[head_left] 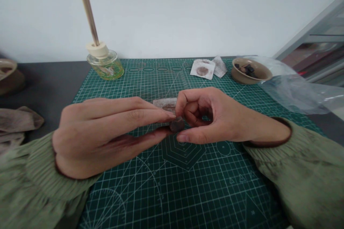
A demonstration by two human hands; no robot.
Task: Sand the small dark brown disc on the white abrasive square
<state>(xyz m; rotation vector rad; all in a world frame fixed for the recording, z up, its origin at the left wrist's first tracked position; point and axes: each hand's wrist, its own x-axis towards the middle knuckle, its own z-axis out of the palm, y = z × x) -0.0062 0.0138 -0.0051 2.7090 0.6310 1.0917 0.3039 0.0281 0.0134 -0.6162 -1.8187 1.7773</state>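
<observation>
My left hand [107, 132] and my right hand [209, 116] meet over the middle of a green cutting mat [188, 186]. Both pinch a small dark brown lump [176, 124] between thumb and fingertips. The left fingers lie long and pressed together, the right fingers are curled in. Just behind the lump a flat pale piece [165, 103] lies on the mat, partly hidden by my fingers. Green ribbed sleeves cover both wrists.
A glass reed-diffuser bottle [105, 63] with a stick stands at the mat's back left. Opened white sachets [204, 68] and a tan bowl [251, 71] with dark pieces sit at the back right, next to a clear plastic bag [295, 89]. Brown cloth [16, 121] lies far left.
</observation>
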